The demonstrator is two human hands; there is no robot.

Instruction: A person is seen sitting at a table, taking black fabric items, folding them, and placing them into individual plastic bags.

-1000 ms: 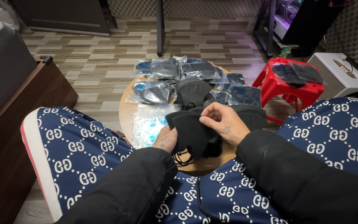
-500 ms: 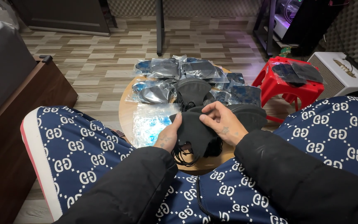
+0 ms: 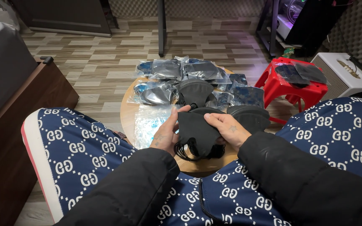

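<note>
Both my hands hold a black face mask point(image 3: 195, 130) over the near edge of a small round wooden table point(image 3: 126, 115). My left hand point(image 3: 166, 133) grips the mask's left side, thumb on top. Pinching its right edge is my right hand point(image 3: 227, 129). The mask's black ear loops dangle below it. More black masks lie on the table: one point(image 3: 194, 91) just behind my hands and another point(image 3: 250, 117) to the right. Several clear plastic packets point(image 3: 181, 69) with masks in them are heaped at the table's far side.
A red plastic stool point(image 3: 290, 86) with dark masks on top stands right of the table. A white box-shaped speaker point(image 3: 346, 77) sits further right. A dark wooden bed frame point(image 3: 17, 113) runs along the left. My knees in blue patterned trousers flank the table.
The mask has been turned and lifted slightly between my hands. My left thumb now lies on its upper edge, and the ear loops hang lower.
</note>
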